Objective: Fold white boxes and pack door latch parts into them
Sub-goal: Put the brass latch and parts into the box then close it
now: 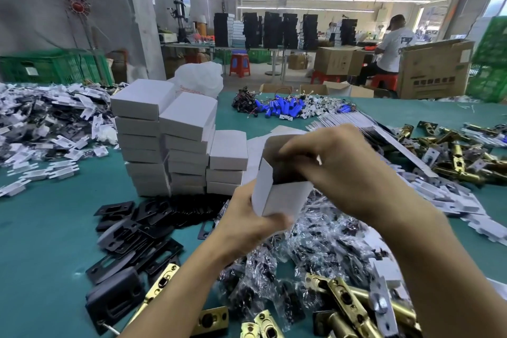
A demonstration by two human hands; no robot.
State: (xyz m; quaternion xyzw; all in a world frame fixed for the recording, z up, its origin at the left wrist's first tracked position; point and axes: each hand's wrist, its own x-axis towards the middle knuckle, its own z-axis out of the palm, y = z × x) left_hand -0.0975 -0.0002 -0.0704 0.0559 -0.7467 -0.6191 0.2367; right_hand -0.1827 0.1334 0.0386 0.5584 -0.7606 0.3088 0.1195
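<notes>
I hold an open white box (284,197) upright above the table, its mouth facing up and dark inside. My left hand (252,223) grips the box from below and the left side. My right hand (333,166) reaches over the open top with its fingers curled at the box's mouth; what they pinch is hidden. Brass door latches (345,302) lie at the near right. Black strike plates (137,230) lie to the left. Clear bags of screws (310,244) are spread under my hands.
Stacks of closed white boxes (175,140) stand just left of my hands on the green table (46,241). Flat white box blanks (343,122) and more brass latches (455,151) lie at the right, white plastic parts (46,123) at the left, blue cells (279,108) at the back. A person (389,46) sits far right.
</notes>
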